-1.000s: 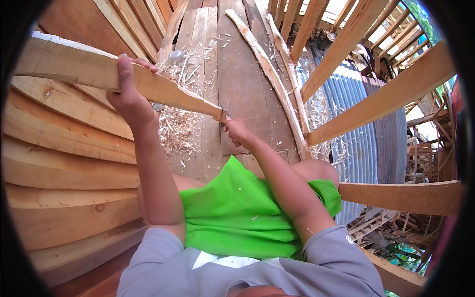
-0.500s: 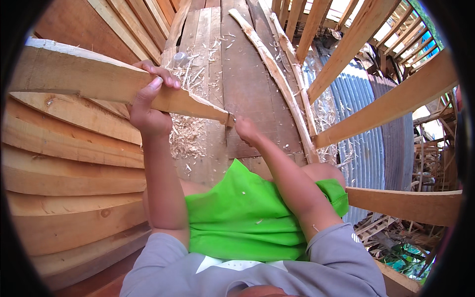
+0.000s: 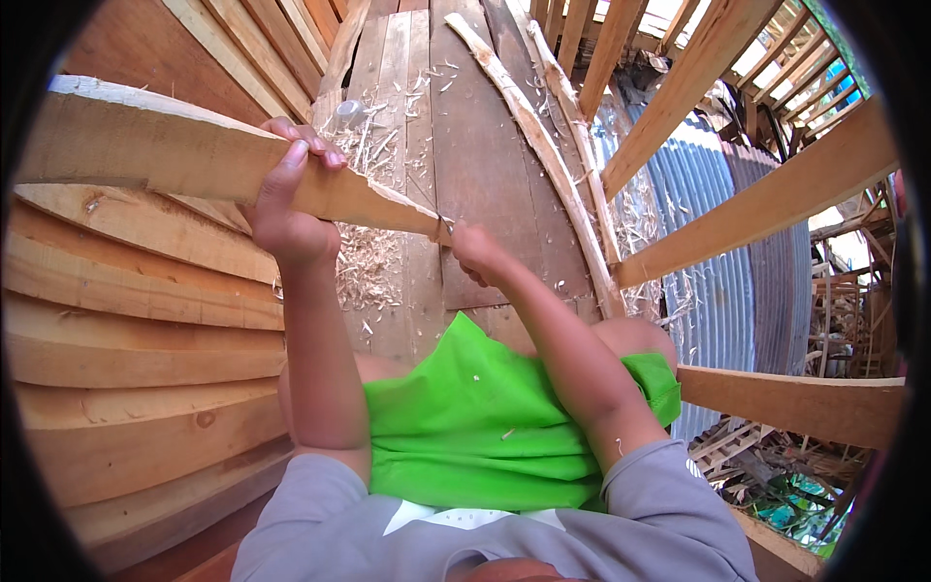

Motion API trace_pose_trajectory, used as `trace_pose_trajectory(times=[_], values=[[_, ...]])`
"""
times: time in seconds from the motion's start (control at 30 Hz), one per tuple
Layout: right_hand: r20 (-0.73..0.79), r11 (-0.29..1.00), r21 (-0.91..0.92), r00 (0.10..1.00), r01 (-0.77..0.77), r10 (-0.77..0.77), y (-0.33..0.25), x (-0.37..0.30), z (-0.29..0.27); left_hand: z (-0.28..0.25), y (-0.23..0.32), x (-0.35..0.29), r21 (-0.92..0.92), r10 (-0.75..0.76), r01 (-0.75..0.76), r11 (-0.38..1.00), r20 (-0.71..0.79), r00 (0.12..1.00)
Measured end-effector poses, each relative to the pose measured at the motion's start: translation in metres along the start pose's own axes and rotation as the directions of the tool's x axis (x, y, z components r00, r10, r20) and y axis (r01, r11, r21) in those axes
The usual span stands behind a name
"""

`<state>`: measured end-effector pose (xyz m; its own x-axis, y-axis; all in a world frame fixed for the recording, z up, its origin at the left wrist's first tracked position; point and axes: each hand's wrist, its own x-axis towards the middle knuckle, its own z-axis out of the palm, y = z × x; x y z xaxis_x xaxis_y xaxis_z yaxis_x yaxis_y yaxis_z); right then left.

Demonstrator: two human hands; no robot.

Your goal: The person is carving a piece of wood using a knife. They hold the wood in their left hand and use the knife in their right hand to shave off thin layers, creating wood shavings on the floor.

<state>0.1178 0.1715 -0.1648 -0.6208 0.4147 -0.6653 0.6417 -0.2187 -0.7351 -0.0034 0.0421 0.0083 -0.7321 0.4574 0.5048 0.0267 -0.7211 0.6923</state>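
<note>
A long wooden board (image 3: 145,145) comes in from the left and narrows to a shaved, tapered end in front of me. My left hand (image 3: 294,199) is wrapped round the board from below, thumb on the near face and fingertips over the top edge. At the tapered tip, my right hand (image 3: 480,254) is closed on a knife (image 3: 441,215). Only its thin dark blade shows, lying against the tip; the handle is hidden in the fist. Pale wood shavings (image 3: 370,272) lie heaped on the floor beneath the board.
Two peeled poles (image 3: 543,145) lie along the right of the plank floor (image 3: 475,116). Beyond them stand wooden railing slats (image 3: 679,107) and a corrugated metal sheet (image 3: 708,223). A plank wall (image 3: 145,349) rises close on my left. A clear plastic cup (image 3: 348,114) sits by the shavings.
My right hand has shifted slightly left and turned at the board's tip, and more of the dark blade shows above the edge. The left hand has slid slightly left; the board has hardly moved.
</note>
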Motion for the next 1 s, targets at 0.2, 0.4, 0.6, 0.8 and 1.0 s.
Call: trace_pose_trajectory(times=[0.2,0.4,0.6,0.8,1.0], values=[[-0.110,0.999,0.022,0.993,0.036,-0.033,0.008,0.002,0.007,0.000,-0.001,-0.002,0.022,-0.013,0.012,1.000,0.047,0.999],[-0.048,0.999,0.038,0.999,-0.020,0.022,-0.002,-0.005,0.011,-0.008,0.001,0.000,0.018,-0.011,0.010,1.000,0.053,0.999],[-0.059,0.998,0.056,0.998,-0.012,0.016,0.010,0.003,0.005,-0.007,0.001,-0.003,-0.027,-0.022,0.025,0.999,0.083,0.996],[-0.037,0.994,0.083,0.997,-0.072,0.075,-0.003,-0.006,0.011,-0.003,0.003,-0.003,0.053,-0.025,0.019,0.998,0.103,0.994],[-0.051,0.997,0.072,0.999,-0.011,0.014,0.015,0.008,0.006,-0.003,0.000,-0.003,0.040,-0.005,0.002,0.999,0.064,0.998]])
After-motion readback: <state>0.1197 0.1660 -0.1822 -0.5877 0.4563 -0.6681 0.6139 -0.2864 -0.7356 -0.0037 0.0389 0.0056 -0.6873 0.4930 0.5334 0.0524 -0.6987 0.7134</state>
